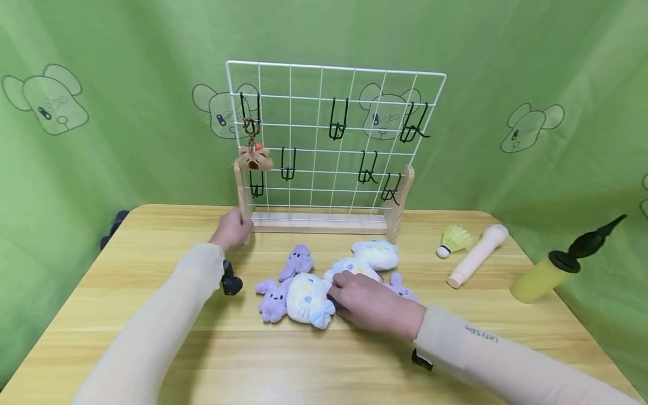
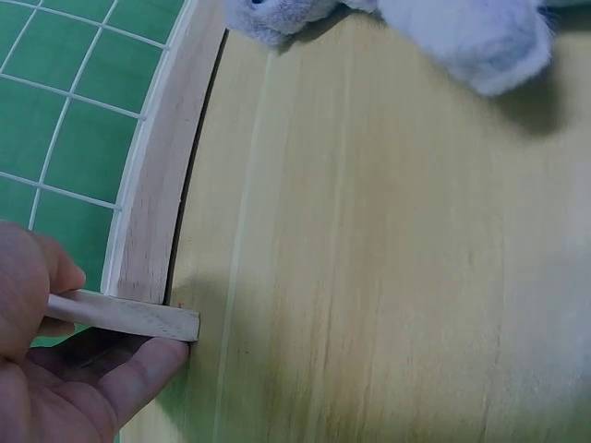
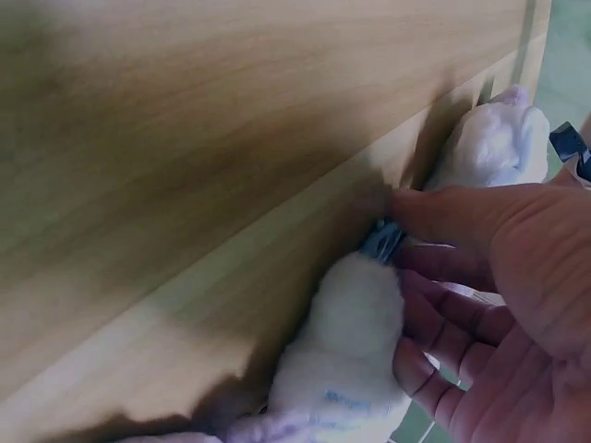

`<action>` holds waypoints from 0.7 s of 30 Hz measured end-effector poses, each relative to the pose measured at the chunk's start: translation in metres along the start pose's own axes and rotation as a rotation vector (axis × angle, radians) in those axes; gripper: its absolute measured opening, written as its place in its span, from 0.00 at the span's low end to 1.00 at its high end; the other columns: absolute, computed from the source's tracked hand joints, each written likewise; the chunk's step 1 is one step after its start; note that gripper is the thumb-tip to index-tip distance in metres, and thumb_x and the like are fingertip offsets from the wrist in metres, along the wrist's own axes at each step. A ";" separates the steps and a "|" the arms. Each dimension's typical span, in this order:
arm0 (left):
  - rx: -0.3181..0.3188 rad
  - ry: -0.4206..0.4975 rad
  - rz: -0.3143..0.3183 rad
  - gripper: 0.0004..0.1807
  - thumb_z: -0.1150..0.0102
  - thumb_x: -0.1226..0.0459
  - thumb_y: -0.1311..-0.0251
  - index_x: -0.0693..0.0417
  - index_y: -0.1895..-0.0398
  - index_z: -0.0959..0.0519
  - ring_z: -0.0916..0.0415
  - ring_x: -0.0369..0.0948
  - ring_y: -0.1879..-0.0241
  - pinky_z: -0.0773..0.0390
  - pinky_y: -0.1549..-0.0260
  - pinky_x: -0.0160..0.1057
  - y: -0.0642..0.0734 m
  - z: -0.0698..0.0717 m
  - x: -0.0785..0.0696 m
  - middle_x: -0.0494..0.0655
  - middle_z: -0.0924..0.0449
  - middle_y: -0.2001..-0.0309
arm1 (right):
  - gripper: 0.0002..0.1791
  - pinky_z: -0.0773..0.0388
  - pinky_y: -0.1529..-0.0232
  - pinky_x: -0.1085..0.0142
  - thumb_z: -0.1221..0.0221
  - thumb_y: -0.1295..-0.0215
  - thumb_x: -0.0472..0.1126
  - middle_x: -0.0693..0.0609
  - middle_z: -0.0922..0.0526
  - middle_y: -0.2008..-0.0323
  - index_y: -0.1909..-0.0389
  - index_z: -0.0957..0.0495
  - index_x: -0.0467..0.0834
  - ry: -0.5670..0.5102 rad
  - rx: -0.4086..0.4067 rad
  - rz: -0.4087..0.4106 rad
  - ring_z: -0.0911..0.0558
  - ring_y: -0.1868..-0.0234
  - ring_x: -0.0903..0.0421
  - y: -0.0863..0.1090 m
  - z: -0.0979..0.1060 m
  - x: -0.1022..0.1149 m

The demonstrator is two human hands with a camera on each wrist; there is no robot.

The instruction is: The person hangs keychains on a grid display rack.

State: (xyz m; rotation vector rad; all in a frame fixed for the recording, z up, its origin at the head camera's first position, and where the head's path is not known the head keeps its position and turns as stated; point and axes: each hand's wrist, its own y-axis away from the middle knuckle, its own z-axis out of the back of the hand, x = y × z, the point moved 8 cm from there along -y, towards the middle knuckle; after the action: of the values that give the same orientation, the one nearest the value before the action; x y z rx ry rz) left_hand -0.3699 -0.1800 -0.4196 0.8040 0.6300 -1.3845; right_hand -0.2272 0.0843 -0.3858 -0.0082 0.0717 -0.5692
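Observation:
My left hand grips the lower left wooden upright of a white wire grid rack, thumb on one face and fingers under the other. On the table, my right hand is among several small plush toys. Its thumb and forefinger pinch a blue clasp at the end of a white plush cat, while the other fingers lie along the toy's side. Behind the hand are a second white plush, partly covered, and a third white plush. Purple plush toys lie beside them.
Black hooks hang on the grid. A brown plush keychain hangs from the upper left hook. To the right lie a yellow shuttlecock, a pale wooden stick and a yellow pump with a black nozzle. Green curtain surrounds the table.

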 end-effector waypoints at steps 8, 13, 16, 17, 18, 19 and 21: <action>0.011 0.005 0.005 0.28 0.60 0.65 0.23 0.76 0.26 0.41 0.35 0.35 0.79 0.31 0.82 0.30 0.001 0.000 0.001 0.71 0.21 0.50 | 0.14 0.14 0.48 0.61 0.35 0.33 0.30 0.48 0.18 0.56 0.48 0.18 0.38 0.023 0.139 -0.028 0.18 0.53 0.53 0.001 -0.007 0.000; 0.012 -0.004 -0.007 0.28 0.60 0.65 0.23 0.76 0.27 0.40 0.35 0.36 0.78 0.31 0.81 0.31 0.000 -0.001 0.001 0.71 0.22 0.49 | 0.17 0.14 0.45 0.61 0.35 0.35 0.27 0.45 0.17 0.52 0.45 0.19 0.37 0.051 0.154 -0.025 0.16 0.50 0.51 0.003 -0.007 0.001; 0.015 -0.011 0.000 0.27 0.60 0.65 0.23 0.77 0.29 0.39 0.35 0.36 0.78 0.32 0.81 0.30 0.001 -0.001 0.001 0.67 0.22 0.53 | 0.18 0.14 0.48 0.59 0.33 0.37 0.29 0.45 0.17 0.53 0.45 0.19 0.37 0.101 0.132 -0.009 0.16 0.53 0.51 0.004 -0.007 0.001; 0.016 -0.012 0.001 0.27 0.60 0.65 0.23 0.77 0.29 0.38 0.35 0.36 0.78 0.31 0.82 0.30 0.001 -0.001 0.001 0.66 0.22 0.54 | 0.17 0.14 0.50 0.59 0.33 0.36 0.30 0.46 0.17 0.53 0.46 0.18 0.37 0.118 0.128 -0.009 0.16 0.55 0.52 0.005 -0.008 0.000; 0.016 -0.013 0.001 0.27 0.60 0.65 0.23 0.77 0.29 0.39 0.34 0.36 0.78 0.31 0.82 0.30 0.001 -0.001 0.001 0.65 0.22 0.55 | 0.17 0.14 0.51 0.59 0.32 0.36 0.30 0.46 0.17 0.54 0.47 0.18 0.38 0.130 0.127 -0.011 0.17 0.55 0.52 0.005 -0.008 0.000; 0.016 -0.014 0.001 0.27 0.60 0.65 0.23 0.77 0.29 0.39 0.35 0.36 0.78 0.31 0.82 0.30 0.002 -0.001 0.001 0.64 0.23 0.56 | 0.17 0.14 0.52 0.59 0.32 0.37 0.31 0.47 0.17 0.54 0.47 0.18 0.38 0.143 0.129 -0.016 0.17 0.56 0.52 0.005 -0.009 -0.001; 0.014 -0.017 0.004 0.26 0.60 0.65 0.23 0.77 0.30 0.38 0.35 0.36 0.78 0.32 0.81 0.30 0.003 0.001 0.001 0.64 0.23 0.56 | 0.15 0.14 0.52 0.58 0.32 0.36 0.31 0.47 0.18 0.54 0.48 0.17 0.38 0.158 0.136 -0.026 0.18 0.57 0.52 0.005 -0.011 -0.003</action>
State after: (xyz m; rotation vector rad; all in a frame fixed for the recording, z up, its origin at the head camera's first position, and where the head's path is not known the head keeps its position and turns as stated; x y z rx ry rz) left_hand -0.3672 -0.1811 -0.4199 0.8036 0.6057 -1.3916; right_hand -0.2280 0.0905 -0.3967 0.1685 0.1871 -0.5993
